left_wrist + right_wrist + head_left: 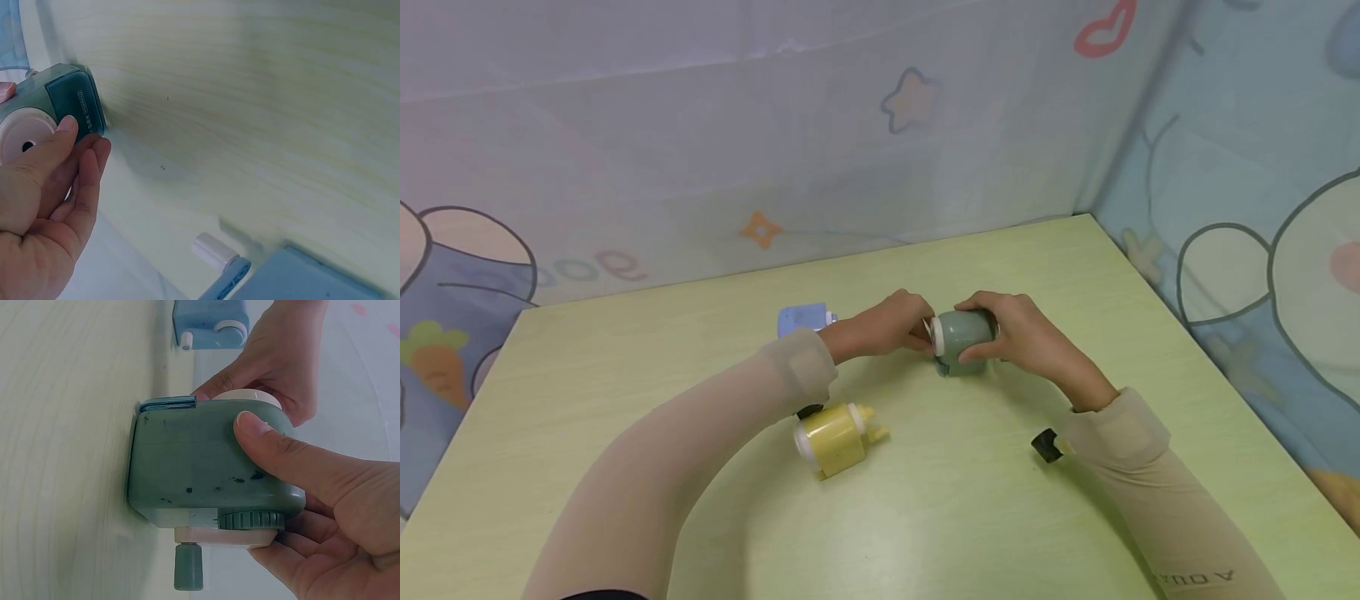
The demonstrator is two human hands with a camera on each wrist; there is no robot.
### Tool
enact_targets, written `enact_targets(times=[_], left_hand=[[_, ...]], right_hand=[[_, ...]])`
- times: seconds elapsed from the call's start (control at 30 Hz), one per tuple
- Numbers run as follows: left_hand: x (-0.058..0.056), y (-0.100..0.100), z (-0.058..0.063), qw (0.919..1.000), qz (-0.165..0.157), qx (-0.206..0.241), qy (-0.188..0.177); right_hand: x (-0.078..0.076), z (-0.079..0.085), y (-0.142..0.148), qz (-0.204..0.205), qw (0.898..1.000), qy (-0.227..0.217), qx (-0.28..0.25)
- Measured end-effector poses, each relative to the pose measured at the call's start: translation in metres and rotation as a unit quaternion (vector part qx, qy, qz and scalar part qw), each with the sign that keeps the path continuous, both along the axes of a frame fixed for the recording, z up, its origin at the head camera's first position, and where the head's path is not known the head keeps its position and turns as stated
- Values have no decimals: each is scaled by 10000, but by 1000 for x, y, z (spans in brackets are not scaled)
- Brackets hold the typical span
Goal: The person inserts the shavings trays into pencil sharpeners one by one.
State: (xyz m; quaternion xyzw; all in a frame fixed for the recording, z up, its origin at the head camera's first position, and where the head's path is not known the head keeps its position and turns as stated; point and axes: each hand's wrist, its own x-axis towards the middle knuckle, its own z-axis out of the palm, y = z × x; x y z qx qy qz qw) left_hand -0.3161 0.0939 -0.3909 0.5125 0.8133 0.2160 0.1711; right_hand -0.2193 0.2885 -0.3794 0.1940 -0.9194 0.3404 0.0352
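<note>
A dark green crank pencil sharpener [967, 340] stands on the table between both hands. My right hand [1019, 336] grips its body from the back, and in the right wrist view the thumb lies across the body [187, 462] near the crank handle [189, 565]. My left hand [887, 323] is at its front; in the left wrist view its thumb and fingertips pinch the edge of the teal shavings drawer [78, 94], beside the pale round front ring [24, 128]. The drawer looks closed in the body.
A blue pencil sharpener [802, 318] lies beyond my left forearm. Nearer me, a yellow pencil sharpener [835, 440] lies beside the left sleeve. A small black piece [1047, 446] shows at the right cuff. Printed cloth [820, 133] hangs behind the table [940, 517].
</note>
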Motion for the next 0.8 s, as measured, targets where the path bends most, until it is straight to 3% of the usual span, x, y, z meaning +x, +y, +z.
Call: enact_targets(times=[0.8], left_hand=[[2,3,-1,9999,6,-88,-84]], right_hand=[[-2,-1,1,51,9999,105,-5]])
